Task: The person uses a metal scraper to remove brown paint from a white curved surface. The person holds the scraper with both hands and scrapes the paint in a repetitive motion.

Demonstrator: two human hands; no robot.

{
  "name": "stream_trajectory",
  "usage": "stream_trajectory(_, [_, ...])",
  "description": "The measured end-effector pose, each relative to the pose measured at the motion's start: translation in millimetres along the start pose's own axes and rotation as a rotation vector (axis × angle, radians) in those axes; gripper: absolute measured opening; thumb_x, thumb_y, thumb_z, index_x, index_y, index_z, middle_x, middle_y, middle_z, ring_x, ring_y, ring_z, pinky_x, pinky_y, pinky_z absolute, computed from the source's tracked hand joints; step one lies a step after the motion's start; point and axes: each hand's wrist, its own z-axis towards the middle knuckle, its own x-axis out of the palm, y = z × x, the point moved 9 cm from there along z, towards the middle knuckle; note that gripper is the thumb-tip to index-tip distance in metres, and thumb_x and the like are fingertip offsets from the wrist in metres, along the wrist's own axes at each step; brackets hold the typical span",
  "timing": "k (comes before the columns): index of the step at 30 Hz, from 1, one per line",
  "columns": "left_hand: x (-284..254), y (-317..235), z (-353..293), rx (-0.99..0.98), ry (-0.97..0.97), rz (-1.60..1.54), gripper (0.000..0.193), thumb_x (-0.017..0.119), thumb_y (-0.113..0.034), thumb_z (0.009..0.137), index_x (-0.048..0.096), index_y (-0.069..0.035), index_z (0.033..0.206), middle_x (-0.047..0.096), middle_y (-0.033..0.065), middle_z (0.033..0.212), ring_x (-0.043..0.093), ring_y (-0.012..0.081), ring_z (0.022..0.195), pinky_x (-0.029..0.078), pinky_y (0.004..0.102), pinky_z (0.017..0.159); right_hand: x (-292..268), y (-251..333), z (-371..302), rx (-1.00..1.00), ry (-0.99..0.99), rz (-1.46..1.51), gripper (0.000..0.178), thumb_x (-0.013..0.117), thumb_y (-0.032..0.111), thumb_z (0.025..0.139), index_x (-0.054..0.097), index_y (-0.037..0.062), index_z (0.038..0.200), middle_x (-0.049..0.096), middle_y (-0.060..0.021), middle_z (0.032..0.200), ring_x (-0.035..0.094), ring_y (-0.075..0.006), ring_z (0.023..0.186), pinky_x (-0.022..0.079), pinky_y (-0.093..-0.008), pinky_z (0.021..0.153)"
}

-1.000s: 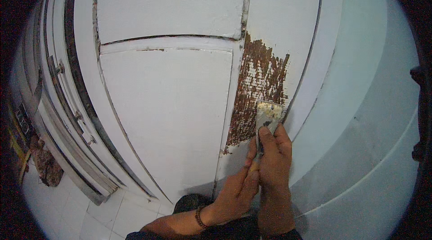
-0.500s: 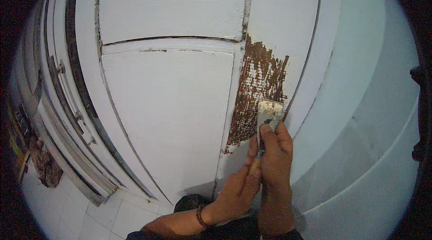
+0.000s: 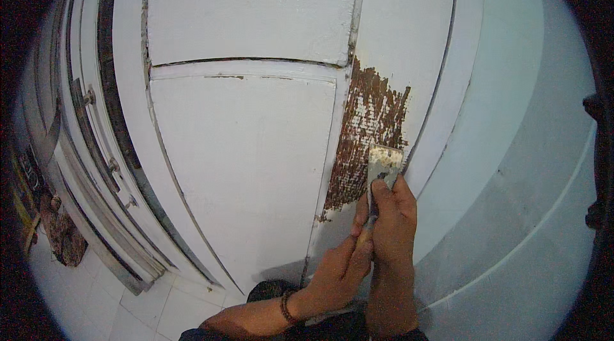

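Note:
A putty knife (image 3: 386,159) lies with its wide, paint-flecked metal blade against a white door (image 3: 236,143), pointing upward. My right hand (image 3: 394,223) is closed around the lower blade and neck, the thumb pressed on the blade's face. Below it, my left hand (image 3: 336,267), with a beaded bracelet on its wrist, grips the wooden handle, which is mostly hidden by the fingers. The blade's edge rests at the right side of a stripped brown patch (image 3: 354,165), where bare brown surface shows through remnants of white paint.
Grooved seams divide the door into panels. A pale wall (image 3: 505,226) curves along the right. On the left are a door edge with metal latch fittings (image 3: 114,165) and a brown, rough-looking bundle (image 3: 62,235) above white floor tiles (image 3: 144,302).
The whole view has shifted slightly, with the door sitting a little lower in it. Relative to the brown patch, the blade has slid a short way up. Both hands keep their grip.

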Motion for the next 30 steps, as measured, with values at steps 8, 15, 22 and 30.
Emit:
stream_trajectory(8, [-3.0, -5.0, 5.0, 0.109, -0.074, 0.137, 0.057, 0.037, -0.038, 0.112, 0.039, 0.005, 0.15, 0.058, 0.0124, 0.07, 0.057, 0.0266, 0.061, 0.047, 0.0418, 0.06, -4.0, -2.5, 9.0, -0.046, -0.025, -0.094, 0.012, 0.051, 0.016, 0.107, 0.058, 0.0076, 0.101, 0.057, -0.0017, 0.065, 0.051, -0.0116, 0.049, 0.044, -0.0269, 0.044])
stream_trajectory(15, [-0.7, -6.3, 3.5, 0.037, -0.008, 0.015, 0.057, 0.037, -0.037, 0.112, 0.036, 0.005, 0.151, 0.058, 0.0127, 0.07, 0.058, 0.0265, 0.062, 0.047, 0.0426, 0.06, -2.8, -5.9, 2.9, 0.055, -0.015, -0.011, 0.013, 0.052, 0.016, 0.107, 0.058, 0.0076, 0.099, 0.056, -0.0018, 0.064, 0.052, -0.012, 0.048, 0.044, -0.027, 0.043])
stream_trajectory(22, [-0.5, -7.7, 3.3, 0.05, -0.005, -0.019, 0.052, 0.037, -0.038, 0.112, 0.044, 0.006, 0.139, 0.058, 0.0135, 0.07, 0.057, 0.0266, 0.06, 0.047, 0.0421, 0.059, -6.2, -4.8, 9.5, -0.061, -0.033, -0.074, 0.013, 0.051, 0.016, 0.107, 0.057, 0.0072, 0.099, 0.055, -0.0027, 0.063, 0.051, -0.0128, 0.046, 0.044, -0.0272, 0.042])
stream_trajectory(30, [-1.2, -3.5, 4.6, -0.006, -0.006, -0.051, 0.055, 0.037, -0.038, 0.112, 0.041, 0.004, 0.146, 0.059, 0.014, 0.07, 0.059, 0.0273, 0.059, 0.048, 0.0409, 0.058, -5.0, -2.6, 7.8, -0.034, -0.019, -0.098, 0.013, 0.051, 0.016, 0.107, 0.057, 0.0067, 0.1, 0.056, -0.0027, 0.064, 0.052, -0.0126, 0.047, 0.044, -0.027, 0.042])
